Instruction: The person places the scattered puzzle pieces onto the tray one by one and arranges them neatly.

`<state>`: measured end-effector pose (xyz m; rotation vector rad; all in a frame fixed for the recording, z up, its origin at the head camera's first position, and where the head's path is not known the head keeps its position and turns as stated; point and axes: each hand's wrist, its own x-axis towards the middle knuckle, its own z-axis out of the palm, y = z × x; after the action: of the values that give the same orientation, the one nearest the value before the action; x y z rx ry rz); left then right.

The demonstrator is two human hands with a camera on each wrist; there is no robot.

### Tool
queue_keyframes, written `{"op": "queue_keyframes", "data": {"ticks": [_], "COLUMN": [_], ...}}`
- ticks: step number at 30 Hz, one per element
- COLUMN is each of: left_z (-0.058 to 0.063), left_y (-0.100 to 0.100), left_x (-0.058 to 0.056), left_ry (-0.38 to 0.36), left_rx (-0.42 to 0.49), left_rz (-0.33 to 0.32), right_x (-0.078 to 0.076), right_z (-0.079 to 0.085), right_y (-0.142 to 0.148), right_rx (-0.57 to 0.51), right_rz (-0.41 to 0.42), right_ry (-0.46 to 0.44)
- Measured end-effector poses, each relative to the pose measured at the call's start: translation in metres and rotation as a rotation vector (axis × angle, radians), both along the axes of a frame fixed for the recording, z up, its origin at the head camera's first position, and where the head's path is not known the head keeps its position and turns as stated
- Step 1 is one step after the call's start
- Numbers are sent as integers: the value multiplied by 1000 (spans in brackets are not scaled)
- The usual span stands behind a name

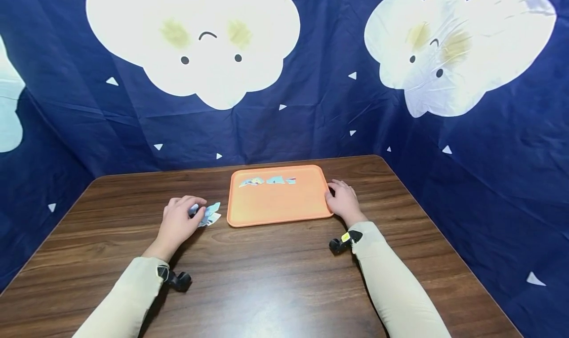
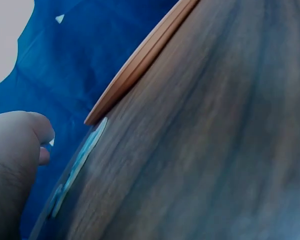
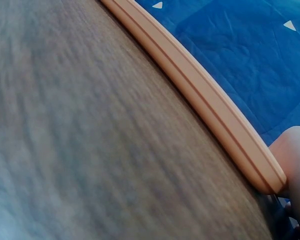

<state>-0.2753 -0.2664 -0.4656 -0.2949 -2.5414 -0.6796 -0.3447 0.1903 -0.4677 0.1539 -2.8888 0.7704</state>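
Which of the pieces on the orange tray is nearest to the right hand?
The small piece at the row's right end; the other pieces lie farther left, away from the right hand.

Tray (image 1: 275, 204) at the far part of the table (image 1: 284, 264)
Three pieces (image 1: 275, 180) lie in its far part; loose pieces (image 1: 212, 210) and left hand (image 1: 178, 222) left, right hand (image 1: 344, 200) right.

Pale-sleeved left arm (image 1: 122, 298) and right arm (image 1: 397, 286) stretched forward, well apart, left hand (image 1: 178, 220) palm down, fingers bent, thumb spread from them, right hand (image 1: 344, 199) lowered, fingers loosely bent.
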Motion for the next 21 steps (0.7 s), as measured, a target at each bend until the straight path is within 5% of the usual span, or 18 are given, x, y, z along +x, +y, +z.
{"op": "queue_keyframes", "data": {"ticks": [12,21], "left_z": [-7,-9], "left_y": [-17,-20], "left_x": [4,1], "left_ry": [-36,-38], "left_rx": [-43,-83], "left_rz": [17,-28], "right_x": [1,1], "right_z": [0,1], "right_y": [-3,0], "right_rx": [-8,-8], "right_rz": [10,9], "right_ry": [14,3]}}
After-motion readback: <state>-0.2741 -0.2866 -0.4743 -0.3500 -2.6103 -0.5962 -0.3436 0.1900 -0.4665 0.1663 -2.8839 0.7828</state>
